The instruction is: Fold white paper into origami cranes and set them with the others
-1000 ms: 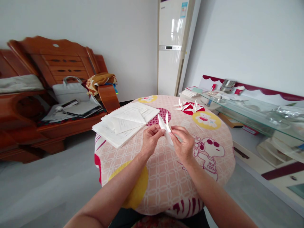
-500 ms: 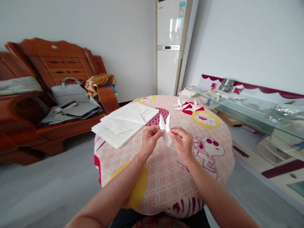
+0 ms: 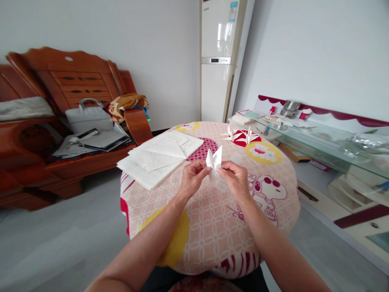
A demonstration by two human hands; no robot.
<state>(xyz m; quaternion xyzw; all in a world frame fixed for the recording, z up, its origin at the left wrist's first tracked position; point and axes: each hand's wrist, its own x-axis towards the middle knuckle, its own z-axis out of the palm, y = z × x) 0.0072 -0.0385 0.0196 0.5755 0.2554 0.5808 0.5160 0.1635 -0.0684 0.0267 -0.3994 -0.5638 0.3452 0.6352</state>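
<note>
The left hand (image 3: 193,175) and the right hand (image 3: 235,178) hold one folded paper (image 3: 209,159) between them, over the middle of the round cloth (image 3: 209,231) on the table. The left thumb and fingers pinch the paper's left side, and the right thumb and fingers pinch its right side. Two pointed flaps stand up from it, spread in a V, while a pale part reaches down between the hands; whether this touches the cloth, I cannot tell. Left of the hands lies a stack of sheets (image 3: 152,178), with a folded sheet (image 3: 165,157) on top. Near the far edge, two paper cranes (image 3: 249,137) stand side by side at a red patch (image 3: 241,142). Beyond the table are a wooden chair (image 3: 85,75) holding a gray bag (image 3: 91,120), a tall white unit (image 3: 214,89) and, at right, a glass shelf (image 3: 325,142).
</note>
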